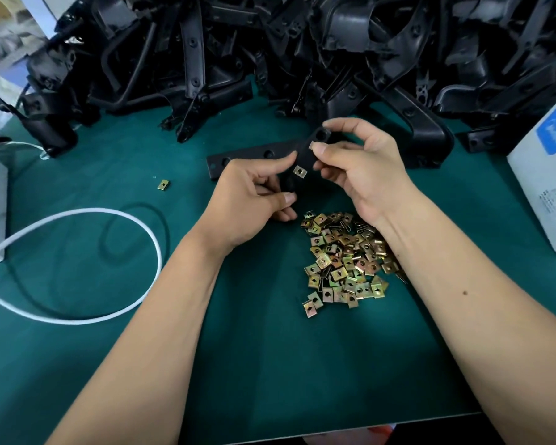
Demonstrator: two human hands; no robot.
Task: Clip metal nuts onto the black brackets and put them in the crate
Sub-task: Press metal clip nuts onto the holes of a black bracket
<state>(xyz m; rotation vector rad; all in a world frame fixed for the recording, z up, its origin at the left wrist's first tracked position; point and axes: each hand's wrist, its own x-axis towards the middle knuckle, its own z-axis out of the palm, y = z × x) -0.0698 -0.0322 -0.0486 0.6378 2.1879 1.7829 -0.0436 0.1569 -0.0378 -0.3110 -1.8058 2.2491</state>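
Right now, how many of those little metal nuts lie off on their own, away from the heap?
1 on the mat: a stray nut, left of the hands. Another nut sits on the held bracket. The heap may hide more.

Two bare forearms reached into view from the near edge, one at the left and one at the right. No sleeves, gloves, watch, rings or bracelets were worn on either. The left hand [254, 194] and the right hand [360, 168] had short, plain, unpainted fingernails. A small dark mole sat on the right forearm, about midway along its length. Faint tendon lines showed at both wrists. Nothing else of the person appeared.
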